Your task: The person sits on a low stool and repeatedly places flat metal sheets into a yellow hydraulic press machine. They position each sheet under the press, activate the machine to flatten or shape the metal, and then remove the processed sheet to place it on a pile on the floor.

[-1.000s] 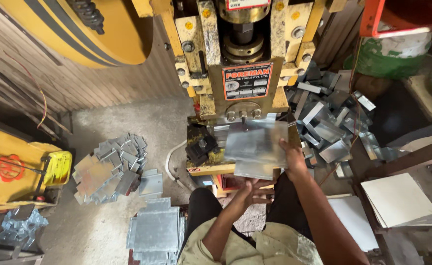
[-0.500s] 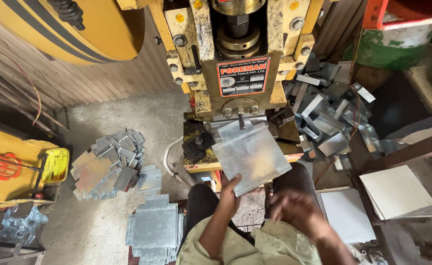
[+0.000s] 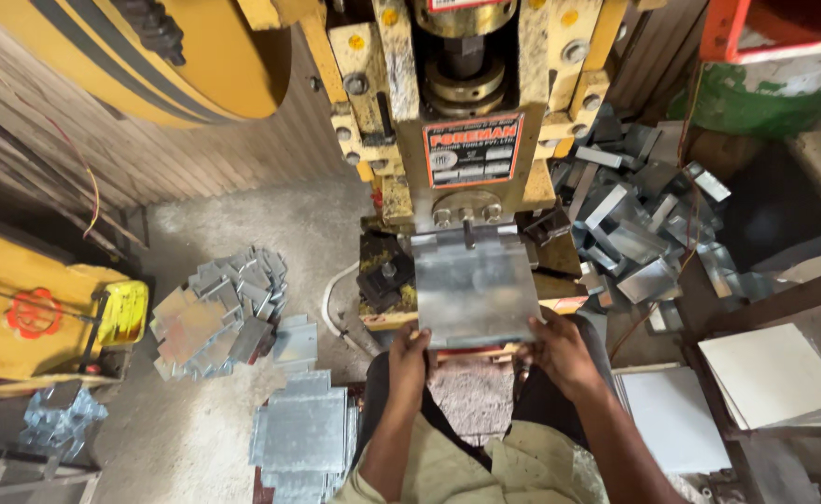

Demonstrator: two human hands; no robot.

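Overhead view down onto a yellow press machine (image 3: pixel 462 121). Both hands now on a flat grey metal sheet (image 3: pixel 474 291). Half a second ago only the left hand on it, the sheet skewed at an angle and drawn back from the machine, the right hand loose near the lap. Now squared up, far edge pushed under the press head, against the row of bolts at its base. Judged from that: sheet seated for a stroke, both hands steadying rather than carrying.

Left hand (image 3: pixel 410 357) pinched on the near left corner, thumb on top, fingers curled under; a narrow, closed grip on the sheet. Right hand (image 3: pixel 558 353) likewise clamped on the near right corner, fingers partly hidden beneath the metal. Sheet resting level on the press bed, near edge overhanging toward the lap.

Around: a heap of bent grey metal brackets (image 3: pixel 630 224) to the right of the machine; a scatter of small cut blanks (image 3: pixel 215 313) on the floor to the left; a stack of flat notched sheets (image 3: pixel 303 434) beside the left knee; pale square boards (image 3: pixel 772 373) at far right; a large yellow flywheel (image 3: pixel 149 51) at top left.
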